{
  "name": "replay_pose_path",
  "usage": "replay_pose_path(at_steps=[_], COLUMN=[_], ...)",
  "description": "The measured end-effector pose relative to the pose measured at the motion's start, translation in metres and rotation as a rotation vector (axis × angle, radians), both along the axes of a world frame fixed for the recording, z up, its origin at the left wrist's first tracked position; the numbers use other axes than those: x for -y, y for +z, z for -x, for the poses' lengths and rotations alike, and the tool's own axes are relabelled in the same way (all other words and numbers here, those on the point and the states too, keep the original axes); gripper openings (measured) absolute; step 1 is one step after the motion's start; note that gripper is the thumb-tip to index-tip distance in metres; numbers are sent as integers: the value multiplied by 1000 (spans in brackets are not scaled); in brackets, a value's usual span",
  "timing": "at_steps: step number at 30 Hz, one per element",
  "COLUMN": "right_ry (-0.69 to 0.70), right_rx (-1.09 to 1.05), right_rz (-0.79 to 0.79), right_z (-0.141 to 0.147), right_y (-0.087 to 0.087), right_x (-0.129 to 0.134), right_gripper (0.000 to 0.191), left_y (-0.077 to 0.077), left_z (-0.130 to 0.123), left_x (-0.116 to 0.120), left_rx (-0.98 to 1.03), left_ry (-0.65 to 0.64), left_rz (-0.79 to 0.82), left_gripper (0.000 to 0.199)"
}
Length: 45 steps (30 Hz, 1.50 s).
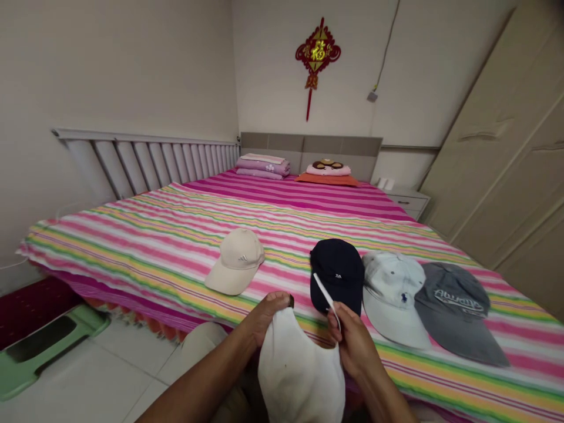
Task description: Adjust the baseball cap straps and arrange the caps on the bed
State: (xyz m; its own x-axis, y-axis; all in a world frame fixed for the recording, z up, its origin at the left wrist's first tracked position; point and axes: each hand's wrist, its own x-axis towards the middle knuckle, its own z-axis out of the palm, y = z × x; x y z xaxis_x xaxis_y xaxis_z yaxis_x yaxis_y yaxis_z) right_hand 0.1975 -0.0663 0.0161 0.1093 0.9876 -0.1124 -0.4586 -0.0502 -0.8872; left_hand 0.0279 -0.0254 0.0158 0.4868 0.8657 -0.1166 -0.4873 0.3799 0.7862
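Could read "Always" in pale script on the gray cap and a gold 福 on the red wall hanging. Made out small white letters, perhaps "TA", on the navy cap, a slanted-bar logo on the beige cap, and a dark blue emblem on the pale cap.

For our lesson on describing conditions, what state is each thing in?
White cap: held by left hand and right hand
Strap: unfastened
Beige cap: crown up
Navy cap: crown up
Pale cap: crown up
Gray cap: crown up
Purple bedding: folded
Nightstand drawer: shut
Wardrobe doors: shut
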Motion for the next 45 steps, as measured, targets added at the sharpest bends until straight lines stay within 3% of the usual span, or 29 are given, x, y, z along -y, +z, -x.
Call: replay_pose_path(at_steps=[2,4,9,12,17,22,24,27,29,31,34,37,39,42,45], right_ry=[-26,34,524,638,441,196,94,10,-51,-156,-241,-205,-171,-160,-177], right_rx=[-87,-83,134,106,-76,-195,-236,-195,-114,-54,-30,-79,-124,-155,-158], right_rz=[19,26,64,117,99,99,105,120,112,78,64,119,152,206,274], right_z=[-4,-5,4,9,7,-1,-5,-16,-28,-40,-52,-51,-46,-42,-47], right_y=[-2,-3,-3,-4,6,14,14,10,5,-1,-11,-20,-28,-43,-58], right_x=[-2,-1,9,13,12,5,1,-6,-10,-13,-12,-7,-3,4,10], right_gripper=[30,32,32,28,25,24,26,24,25,34,41,36,34,34,32], left_y=[0,-2,-9,-15,-30,-62,-73,-79,-73,-57,-18,24,42,45,23], left_z=[2,1,-3,1,29,55,58,63,72,84,103,116,122,134,149], left_x=[-2,-4,-7,-9,-7,15,25,28,19,1,-35,-73,-93,-111,-110], left_rx=[9,-10,-69,-79,-83,-76,-87,-66,-40,-16,38,111,128,59,-33], left_ry=[24,48,15,-46,-200,-381,-400,-314,-212,-89,119,369,498,609,622], left_rz=[11,20,31,31,9,32,38,9,-28,-77,-145,-208,-194,-61,52], left_gripper=[29,26,26,26,23,31,28,26,30,36,44,52,50,42,39])
